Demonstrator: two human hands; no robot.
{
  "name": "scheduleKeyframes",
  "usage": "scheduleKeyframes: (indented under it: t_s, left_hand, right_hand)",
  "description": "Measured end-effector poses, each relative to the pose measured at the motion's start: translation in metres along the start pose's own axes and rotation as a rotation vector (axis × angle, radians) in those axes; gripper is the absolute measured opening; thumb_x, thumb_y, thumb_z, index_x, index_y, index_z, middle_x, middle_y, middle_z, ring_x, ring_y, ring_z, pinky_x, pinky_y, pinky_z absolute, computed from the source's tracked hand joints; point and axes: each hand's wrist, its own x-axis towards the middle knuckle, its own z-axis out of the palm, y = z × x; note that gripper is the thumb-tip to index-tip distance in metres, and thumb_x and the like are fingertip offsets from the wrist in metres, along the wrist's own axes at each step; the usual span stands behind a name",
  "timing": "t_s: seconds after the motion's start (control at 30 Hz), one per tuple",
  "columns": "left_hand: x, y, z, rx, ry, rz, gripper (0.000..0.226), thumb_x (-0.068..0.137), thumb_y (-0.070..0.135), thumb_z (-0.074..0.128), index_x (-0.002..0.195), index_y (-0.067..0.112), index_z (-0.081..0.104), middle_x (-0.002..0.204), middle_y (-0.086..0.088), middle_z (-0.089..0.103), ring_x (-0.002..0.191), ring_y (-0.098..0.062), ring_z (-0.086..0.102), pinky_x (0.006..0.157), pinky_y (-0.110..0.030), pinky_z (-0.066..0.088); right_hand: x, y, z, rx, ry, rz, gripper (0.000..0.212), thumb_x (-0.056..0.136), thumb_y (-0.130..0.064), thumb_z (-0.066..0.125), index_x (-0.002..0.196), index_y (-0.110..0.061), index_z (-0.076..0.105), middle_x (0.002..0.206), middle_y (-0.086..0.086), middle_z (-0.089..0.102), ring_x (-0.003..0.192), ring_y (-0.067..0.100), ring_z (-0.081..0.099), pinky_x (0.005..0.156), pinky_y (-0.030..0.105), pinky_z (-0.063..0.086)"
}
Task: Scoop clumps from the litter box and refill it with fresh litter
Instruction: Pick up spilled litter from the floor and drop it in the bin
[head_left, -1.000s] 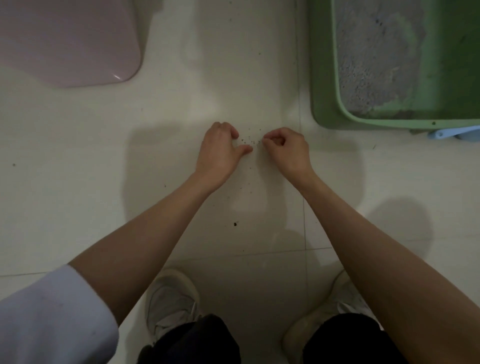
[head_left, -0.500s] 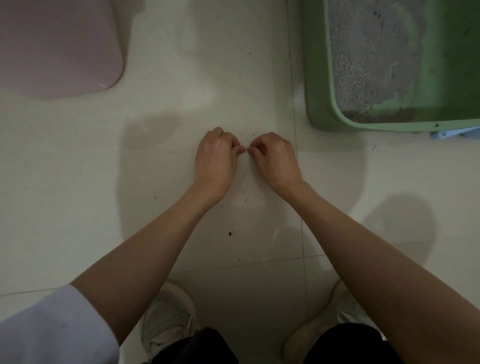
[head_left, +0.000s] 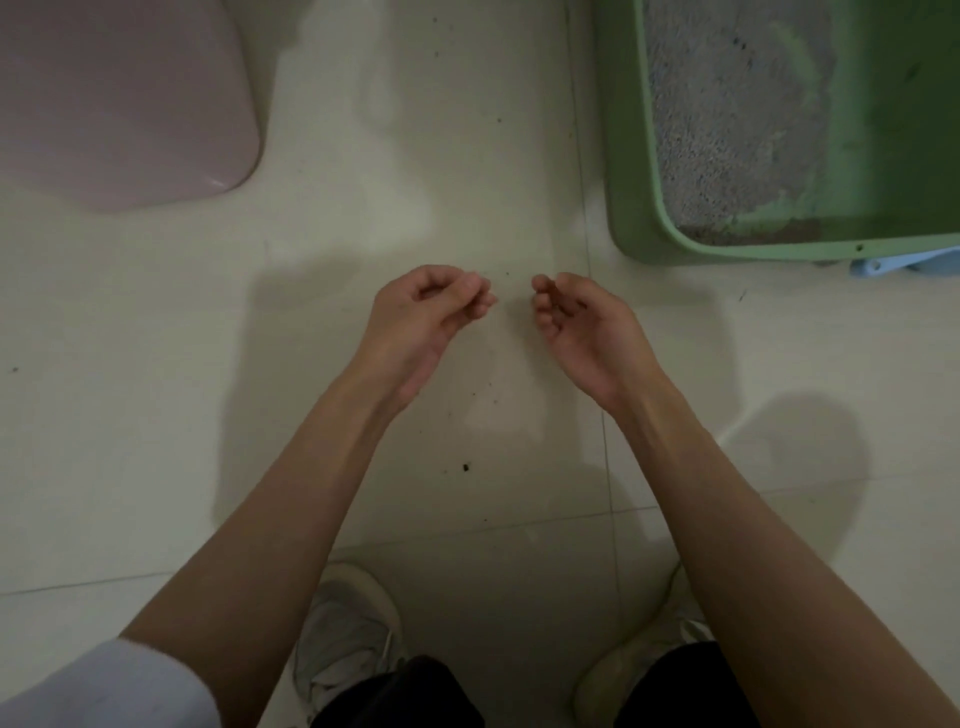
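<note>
Two hands hover just above the floor (head_left: 156, 415), left of the green litter box (head_left: 631, 156). Left hand (head_left: 431, 312): fingers curled, thumb pressed to fingertips, seemingly pinching stray litter grains, though none can be made out. Right hand (head_left: 582, 322): cupped, palm up, fingers loosely spread, holding nothing visible. Carry any gathered grains over the box rim before releasing; collect the dark speck (head_left: 466, 467) near the shoes. Half a second earlier both hands lay knuckles up on the tile, fingertips meeting; they have since lifted, turned over and parted.
</note>
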Motion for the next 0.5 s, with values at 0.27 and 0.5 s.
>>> scheduleKeyframes:
  t_s: [0.27,0.5]
  left_hand:
    - [0.006,0.001,-0.013,0.301,0.069,-0.037,0.021,0.089,-0.003,0.048,0.083,0.009,0.064,0.072,-0.003,0.061,0.066,-0.011,0.056,0.065,-0.019,0.048]
    - [0.032,-0.02,-0.001,1.113,0.136,0.299,0.022,0.081,0.024,0.069,0.095,0.009,0.064,0.09,-0.005,0.058,0.08,-0.015,0.052,0.075,-0.016,0.035]
  right_hand:
    - [0.0,-0.017,-0.015,-0.469,-0.003,-0.124,0.036,0.088,0.009,0.033,0.071,-0.005,0.062,0.058,0.002,0.06,0.052,0.011,0.05,0.051,0.019,0.039]
    - [0.007,0.002,-0.029,-1.362,0.314,-0.277,0.018,0.086,-0.021,0.062,0.094,-0.006,0.068,0.077,-0.001,0.059,0.078,0.013,0.052,0.074,0.023,0.038]
